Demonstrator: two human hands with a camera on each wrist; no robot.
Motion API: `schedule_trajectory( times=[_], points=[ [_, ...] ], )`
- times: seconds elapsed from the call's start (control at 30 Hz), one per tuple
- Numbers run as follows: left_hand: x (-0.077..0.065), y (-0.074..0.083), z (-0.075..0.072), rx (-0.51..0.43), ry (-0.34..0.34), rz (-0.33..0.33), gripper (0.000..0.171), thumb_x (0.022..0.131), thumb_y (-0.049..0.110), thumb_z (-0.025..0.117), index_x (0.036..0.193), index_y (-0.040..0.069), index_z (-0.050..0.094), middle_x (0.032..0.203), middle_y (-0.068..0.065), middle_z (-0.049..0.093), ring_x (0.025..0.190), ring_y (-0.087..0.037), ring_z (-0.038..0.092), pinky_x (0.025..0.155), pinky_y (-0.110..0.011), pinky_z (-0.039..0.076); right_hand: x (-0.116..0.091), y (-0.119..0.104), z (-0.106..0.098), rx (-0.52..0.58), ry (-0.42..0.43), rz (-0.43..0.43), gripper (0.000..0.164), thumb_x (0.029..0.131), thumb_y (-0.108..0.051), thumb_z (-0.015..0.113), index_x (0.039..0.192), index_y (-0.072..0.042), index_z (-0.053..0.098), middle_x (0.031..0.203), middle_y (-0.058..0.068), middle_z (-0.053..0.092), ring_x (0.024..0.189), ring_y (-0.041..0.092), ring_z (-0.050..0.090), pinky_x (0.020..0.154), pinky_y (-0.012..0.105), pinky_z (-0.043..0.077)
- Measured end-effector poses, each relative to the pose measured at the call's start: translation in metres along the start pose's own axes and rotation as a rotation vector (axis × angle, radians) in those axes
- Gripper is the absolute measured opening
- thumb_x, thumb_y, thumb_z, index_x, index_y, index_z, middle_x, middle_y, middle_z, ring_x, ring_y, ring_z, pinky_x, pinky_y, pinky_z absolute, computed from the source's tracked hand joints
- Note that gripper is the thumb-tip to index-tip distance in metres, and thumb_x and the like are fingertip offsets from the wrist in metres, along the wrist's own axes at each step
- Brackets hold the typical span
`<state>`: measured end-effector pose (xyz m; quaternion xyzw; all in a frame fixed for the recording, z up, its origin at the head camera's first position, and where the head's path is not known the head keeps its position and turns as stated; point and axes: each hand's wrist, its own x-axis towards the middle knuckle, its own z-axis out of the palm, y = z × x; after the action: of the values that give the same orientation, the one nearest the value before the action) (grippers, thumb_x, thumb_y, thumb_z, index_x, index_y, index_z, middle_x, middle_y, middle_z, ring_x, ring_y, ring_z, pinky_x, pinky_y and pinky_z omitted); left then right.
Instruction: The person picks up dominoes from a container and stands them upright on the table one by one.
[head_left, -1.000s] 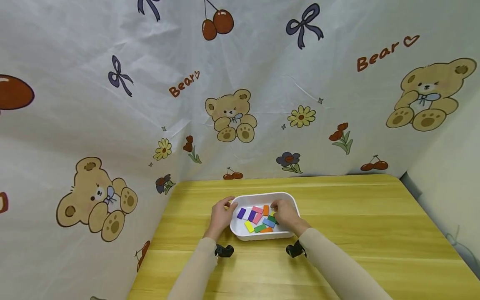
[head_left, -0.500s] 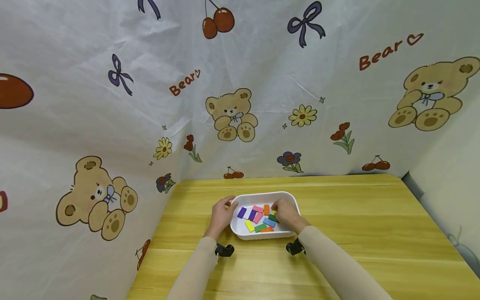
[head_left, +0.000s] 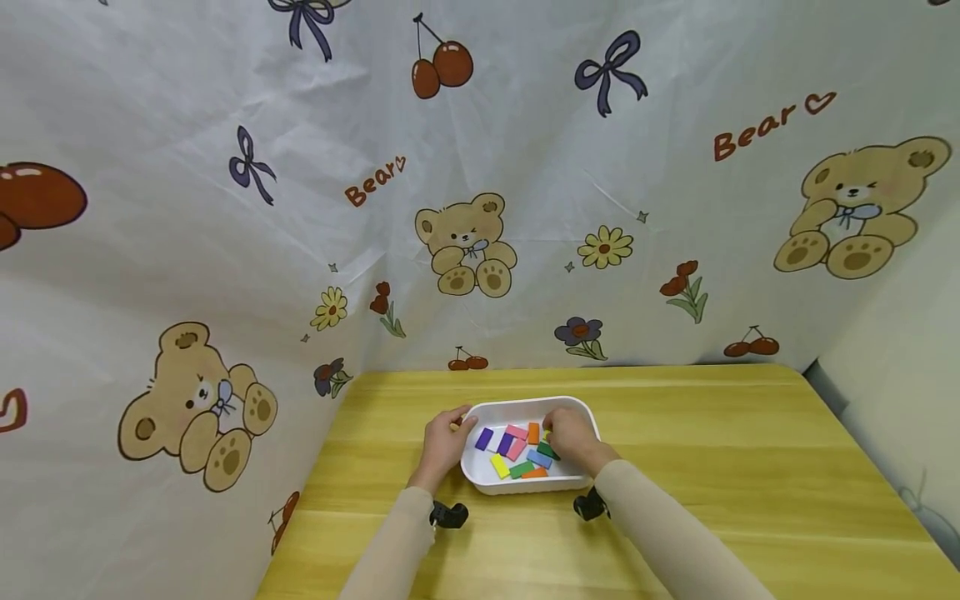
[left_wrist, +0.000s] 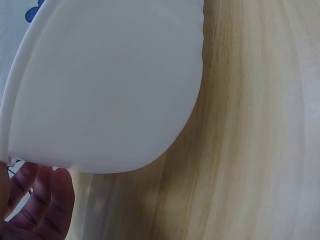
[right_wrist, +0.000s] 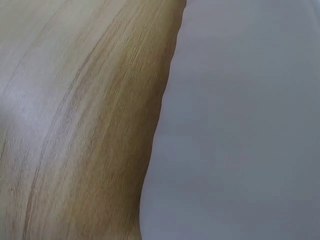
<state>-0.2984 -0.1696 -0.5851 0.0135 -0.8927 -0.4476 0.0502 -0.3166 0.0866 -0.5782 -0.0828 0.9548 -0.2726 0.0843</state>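
Note:
A white plastic tray (head_left: pixel 525 488) stands on the table with several small coloured rectangular blocks lying in it. My left hand (head_left: pixel 444 446) grips its left end, thumb at the rim; in the left wrist view the curled fingers (left_wrist: pixel 60 205) sit against the tray's outside. My right hand (head_left: pixel 573 437) reaches into the right end, fingers bent down beside a dark green block (head_left: pixel 548 451) and a partly covered yellow one. Its fingertips are hidden, so I cannot tell whether it pinches a block. Nearby lie an orange block (head_left: pixel 533 432), a blue block (head_left: pixel 539 459) and a pink block (head_left: pixel 517 432).
The wood-grain table (head_left: pixel 712 467) extends around the tray. Behind and to the left hangs a pale sheet (head_left: pixel 540 167) printed with bears, bows and flowers. A black wrist camera (head_left: pixel 448 516) sits on the left wrist, another wrist camera (head_left: pixel 591 505) on the right.
The head view has tilted up slightly, so the scene sits lower in it. Both hands keep their places at the tray, and the blocks lie much as before.

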Motion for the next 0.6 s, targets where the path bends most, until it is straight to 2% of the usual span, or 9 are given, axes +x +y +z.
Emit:
schedule_trajectory(
  times=[0.17, 0.37, 0.6],
  points=[
    [-0.0018, -0.0004, 0.0012, -0.001, 0.013, 0.013, 0.039, 0.101, 0.030, 0.068, 0.136, 0.012, 0.069, 0.097, -0.005, 0.064, 0.084, -0.017, 0.052, 0.063, -0.022, 0.042, -0.0023, -0.0006, 0.0028, -0.011, 0.009, -0.002, 0.017, 0.090, -0.006, 0.077, 0.106, -0.002, 0.077, 0.104, 0.008, 0.073, 0.091, 0.021, 0.060, 0.095, 0.043, 0.058],
    [-0.0023, -0.0007, 0.0040, -0.005, 0.019, -0.012, 0.038, 0.101, 0.031, 0.068, 0.136, 0.017, 0.069, 0.086, -0.001, 0.061, 0.080, -0.014, 0.052, 0.061, -0.020, 0.042, -0.0037, -0.0004, 0.0022, -0.025, 0.007, -0.019, 0.016, 0.091, -0.005, 0.076, 0.107, 0.000, 0.076, 0.101, 0.008, 0.071, 0.088, 0.021, 0.059, 0.089, 0.041, 0.058],
    [-0.0028, -0.0023, 0.0041, -0.032, 0.033, -0.011, 0.039, 0.101, 0.031, 0.068, 0.136, 0.014, 0.069, 0.082, -0.002, 0.062, 0.079, -0.014, 0.052, 0.059, -0.021, 0.042, -0.0021, 0.0010, 0.0041, -0.052, 0.011, -0.047, 0.018, 0.094, -0.005, 0.071, 0.110, 0.001, 0.074, 0.105, 0.010, 0.072, 0.089, 0.021, 0.060, 0.095, 0.043, 0.058]
  ],
)
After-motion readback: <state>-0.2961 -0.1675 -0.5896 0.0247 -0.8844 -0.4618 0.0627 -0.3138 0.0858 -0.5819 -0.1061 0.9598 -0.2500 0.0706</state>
